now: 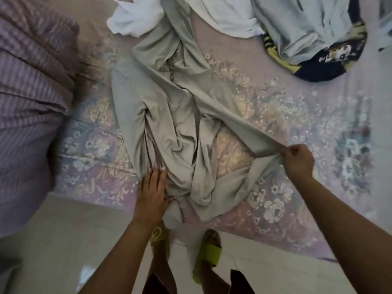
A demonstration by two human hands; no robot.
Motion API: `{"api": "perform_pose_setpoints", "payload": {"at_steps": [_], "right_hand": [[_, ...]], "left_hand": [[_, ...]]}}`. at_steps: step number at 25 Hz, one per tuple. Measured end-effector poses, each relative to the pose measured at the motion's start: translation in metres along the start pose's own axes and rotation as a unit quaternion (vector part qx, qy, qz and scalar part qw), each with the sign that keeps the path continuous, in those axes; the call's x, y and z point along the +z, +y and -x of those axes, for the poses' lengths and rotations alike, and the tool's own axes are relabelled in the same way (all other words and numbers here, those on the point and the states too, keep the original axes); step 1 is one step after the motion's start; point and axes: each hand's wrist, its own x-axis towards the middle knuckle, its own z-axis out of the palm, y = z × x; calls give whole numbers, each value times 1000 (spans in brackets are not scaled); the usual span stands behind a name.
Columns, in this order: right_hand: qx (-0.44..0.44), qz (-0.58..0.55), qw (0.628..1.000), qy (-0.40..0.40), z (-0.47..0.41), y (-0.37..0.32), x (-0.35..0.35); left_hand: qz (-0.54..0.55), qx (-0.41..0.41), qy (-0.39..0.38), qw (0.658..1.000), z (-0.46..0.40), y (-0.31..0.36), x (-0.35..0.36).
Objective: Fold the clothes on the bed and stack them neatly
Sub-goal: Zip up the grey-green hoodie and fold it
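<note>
Head view: the beige garment (169,128) sprawls rumpled on the bed (297,115). Left grip (151,187) presses it flat-fingered; right grip (298,161) pinches a sleeve end, stretched away from it. Soft, light, probably slippery; better held at hems and seams.

My bed (297,115) carries a pink floral sheet. Lying directly on it: beige garment (169,115), crumpled, centre, its near end hanging over the bed's edge; white garment (135,20) at far edge, touching the beige one; pale grey garment (307,24) over a dark printed one (331,60), far right; striped purple bedding (31,81), bunched, left.
</note>
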Motion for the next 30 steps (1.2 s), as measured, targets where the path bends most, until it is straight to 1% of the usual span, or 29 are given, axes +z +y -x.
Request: {"api": "perform_pose_setpoints", "payload": {"at_steps": [3, 4, 6, 7, 9, 10, 11, 12, 13, 14, 15, 16, 17, 18, 19, 20, 21, 22, 23, 24, 25, 26, 27, 28, 29, 30], "right_hand": [[-31, 87, 995, 32, -46, 1, -40], [-44, 98, 994, 37, -49, 0, -40], [-107, 94, 989, 29, -24, -7, -20], [-144, 83, 986, -10, 1, -8, -2], [-188, 55, 967, -160, 68, -7, 41], [-207, 67, 950, -225, 101, -5, 60], [-246, 102, 931, -250, 127, -1, 77], [-294, 147, 914, -238, 146, 5, 91], [-327, 186, 904, -206, 158, 11, 101], [-347, 198, 901, -171, 163, 13, 108], [-370, 183, 902, -131, 162, 13, 111], [-380, 140, 909, -95, 157, 11, 111], [-345, 65, 933, -75, 150, 8, 111], [-248, -30, 966, -73, 140, 4, 108], [-108, -134, 982, -75, 129, 2, 101], [22, -249, 966, -70, 119, 4, 91], [110, -355, 927, -52, 112, 6, 78], [155, -420, 894, -31, 109, 11, 65], [178, -433, 884, -17, 109, 22, 57], [187, -424, 886, -14, 112, 33, 51], [184, -404, 896, -18, 116, 43, 46], [174, -366, 914, -28, 121, 53, 44], [153, -309, 938, -35, 124, 63, 44], [121, -244, 962, -38, 124, 71, 44], [80, -167, 982, -40, 121, 77, 45], [40, -98, 993, -46, 118, 79, 46]], "left_hand": [[-105, -29, 5, 994, 7, -26, -8], [-138, -47, 7, 989, 9, -34, -12], [-178, -97, 4, 979, 8, -37, -18], [-170, -86, 7, 982, 5, -29, -21], [-100, 17, 48, 994, 2, -2, -17], [-57, 61, 48, 995, 1, 13, -14], [-31, 83, 32, 996, 1, 24, -12], [-21, 86, 10, 996, -1, 30, -9], [-17, 75, 7, 997, -4, 32, -8], [-11, 92, 30, 995, -8, 30, -6], [4, 121, 70, 990, -13, 27, -6], [46, 126, 103, 986, -16, 24, -4], [135, 89, 110, 981, -18, 22, -6], [241, 13, 124, 963, -22, 19, -8], [336, -97, 144, 926, -21, 13, -9], [421, -201, 163, 870, -18, 6, -9], [496, -277, 183, 803, -14, 0, -12], [566, -328, 197, 730, -7, -5, -18], [614, -369, 199, 669, 1, -5, -18], [641, -404, 194, 623, 7, -6, -14], [648, -430, 178, 603, 14, -5, -9], [641, -445, 159, 605, 22, -3, -3], [614, -448, 144, 634, 30, -3, 4], [561, -435, 135, 691, 35, -5, 10], [482, -405, 130, 766, 40, -10, 15], [385, -360, 128, 840, 42, -16, 18]]}}
